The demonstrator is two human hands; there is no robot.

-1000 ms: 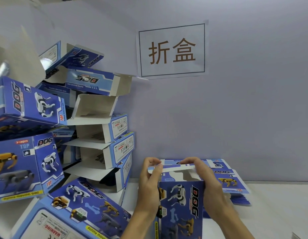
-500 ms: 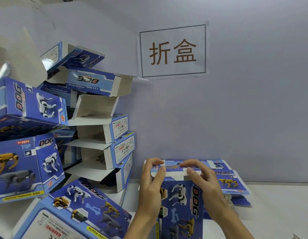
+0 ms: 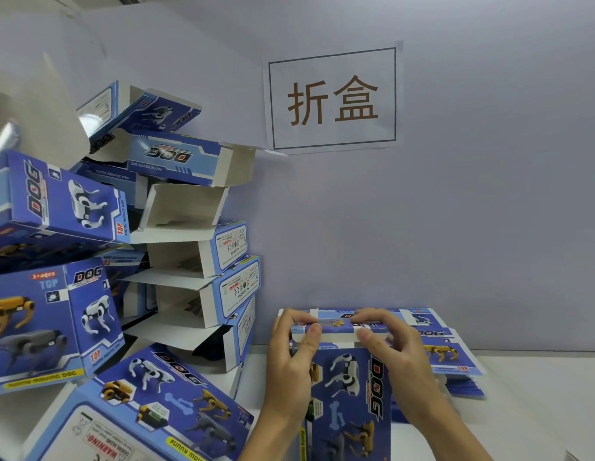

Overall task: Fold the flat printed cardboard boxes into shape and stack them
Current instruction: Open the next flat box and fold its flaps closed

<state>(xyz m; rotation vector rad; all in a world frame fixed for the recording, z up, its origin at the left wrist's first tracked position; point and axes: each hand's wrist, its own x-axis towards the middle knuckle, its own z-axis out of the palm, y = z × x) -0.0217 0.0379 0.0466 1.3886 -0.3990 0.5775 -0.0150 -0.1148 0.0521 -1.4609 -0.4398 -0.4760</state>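
Note:
A blue printed DOG box stands upright on the white table in front of me. My left hand grips its upper left side, thumb on the folded top flap. My right hand grips the upper right side, thumb pressing the same flap down. Behind the box lies a stack of flat printed boxes. On the left rises a leaning pile of folded boxes, several with open ends.
A folded box lies on its side at the lower left, close to my left forearm. A paper sign hangs on the grey wall. The white table stretches to the right.
The top flap has come down from raised to nearly flat on the box. Both thumbs moved onto it.

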